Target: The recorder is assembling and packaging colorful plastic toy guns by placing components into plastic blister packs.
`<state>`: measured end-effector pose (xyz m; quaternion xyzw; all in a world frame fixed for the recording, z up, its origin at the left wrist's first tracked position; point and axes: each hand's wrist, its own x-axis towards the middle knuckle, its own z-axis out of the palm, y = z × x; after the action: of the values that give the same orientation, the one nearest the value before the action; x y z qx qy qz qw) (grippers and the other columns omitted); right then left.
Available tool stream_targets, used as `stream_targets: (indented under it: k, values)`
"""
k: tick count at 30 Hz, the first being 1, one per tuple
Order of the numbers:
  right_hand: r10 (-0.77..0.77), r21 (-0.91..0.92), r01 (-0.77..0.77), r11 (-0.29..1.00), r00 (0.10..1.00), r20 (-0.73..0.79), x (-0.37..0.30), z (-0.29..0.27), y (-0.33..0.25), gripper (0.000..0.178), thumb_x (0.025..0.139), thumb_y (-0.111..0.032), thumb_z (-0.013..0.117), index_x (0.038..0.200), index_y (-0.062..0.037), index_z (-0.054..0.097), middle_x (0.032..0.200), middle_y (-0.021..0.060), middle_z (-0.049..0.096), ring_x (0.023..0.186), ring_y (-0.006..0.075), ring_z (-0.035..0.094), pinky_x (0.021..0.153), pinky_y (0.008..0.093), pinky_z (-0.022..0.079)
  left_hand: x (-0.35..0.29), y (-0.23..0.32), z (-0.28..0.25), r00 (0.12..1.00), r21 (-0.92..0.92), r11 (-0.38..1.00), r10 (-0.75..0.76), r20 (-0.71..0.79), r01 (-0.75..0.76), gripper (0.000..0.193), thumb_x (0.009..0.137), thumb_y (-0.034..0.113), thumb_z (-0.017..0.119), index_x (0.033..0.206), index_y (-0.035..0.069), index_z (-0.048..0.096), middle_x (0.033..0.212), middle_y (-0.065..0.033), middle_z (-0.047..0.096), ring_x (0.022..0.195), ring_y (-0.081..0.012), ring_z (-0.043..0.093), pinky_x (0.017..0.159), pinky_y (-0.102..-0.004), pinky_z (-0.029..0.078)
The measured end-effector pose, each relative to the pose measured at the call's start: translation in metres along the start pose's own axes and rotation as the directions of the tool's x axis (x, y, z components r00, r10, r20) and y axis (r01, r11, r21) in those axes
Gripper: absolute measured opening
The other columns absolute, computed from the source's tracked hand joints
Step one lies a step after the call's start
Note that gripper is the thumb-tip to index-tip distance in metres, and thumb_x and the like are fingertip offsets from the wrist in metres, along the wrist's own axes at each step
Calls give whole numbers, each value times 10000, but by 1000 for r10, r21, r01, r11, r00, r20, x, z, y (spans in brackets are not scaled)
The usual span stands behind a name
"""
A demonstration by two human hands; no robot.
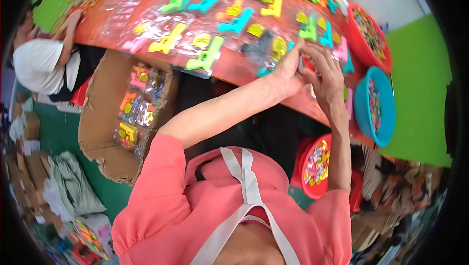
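Observation:
Close together over the table's near edge, my left hand [291,73] and my right hand [326,75] have their fingers pinched inward. What sits between them is small and mostly covered, so I cannot make it out. Around them on the red tabletop [115,25] lie toy pistols with clear plastic and round yellow pieces. A green toy pistol [309,28] lies just beyond my fingers, and a black one [260,44] is left of my left hand. Farther left are a lime toy pistol [205,55], a yellow one [168,39] and a blue one [238,21].
Red [385,60] and blue [386,129] basins of small colourful pieces line the table's right end. Below, another red basin [304,183] holds wrapped pieces. A torn cardboard box [97,118] with packed toys stands left of me. At far left, another person [39,64] reaches onto the table.

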<state>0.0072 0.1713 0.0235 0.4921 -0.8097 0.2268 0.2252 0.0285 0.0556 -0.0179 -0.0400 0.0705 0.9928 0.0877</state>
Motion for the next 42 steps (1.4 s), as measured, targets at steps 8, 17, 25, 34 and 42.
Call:
stream_targets:
  k: [8,17,25,34,42]
  values:
    - [168,542,-155,826,985,25,130,98,-5,230,915,-210,573,1037,-24,628,767,95,631,661,150,586,583,290,454,-29,128,-13,949,155,959,263,-172,-238,330,967,349,504,1152,78,468,1086,-97,528,1021,-247,552,877,-523,498]
    - [-55,583,-443,682,763,644,195,161,-38,299,907,-192,597,1159,-39,546,792,22,600,616,80,547,526,241,438,-129,187,-60,954,261,958,185,-238,-121,441,929,374,563,1121,-22,537,1060,-246,615,979,-342,613,798,-406,502]
    - [-219,484,-136,864,765,606,221,226,-70,238,859,-176,624,1031,-15,595,654,53,558,553,136,530,516,300,431,-194,205,-89,889,300,927,321,-326,-225,367,918,240,585,1191,-2,539,1073,-182,629,960,-268,620,772,-340,501]
    - [-405,448,199,871,807,429,231,274,-84,314,860,-284,635,1079,-68,566,744,110,620,698,254,617,598,371,460,-205,226,-101,900,213,917,381,-213,-338,382,946,289,501,1201,5,519,1170,-242,580,1004,-323,617,830,-405,519]
    - [-407,151,384,911,898,166,220,262,-97,298,825,-321,657,985,-77,597,802,114,662,717,297,652,583,408,493,-199,227,-101,912,54,922,388,-130,-384,416,961,287,467,1222,-37,465,1269,-304,478,1144,-395,517,998,-499,430]
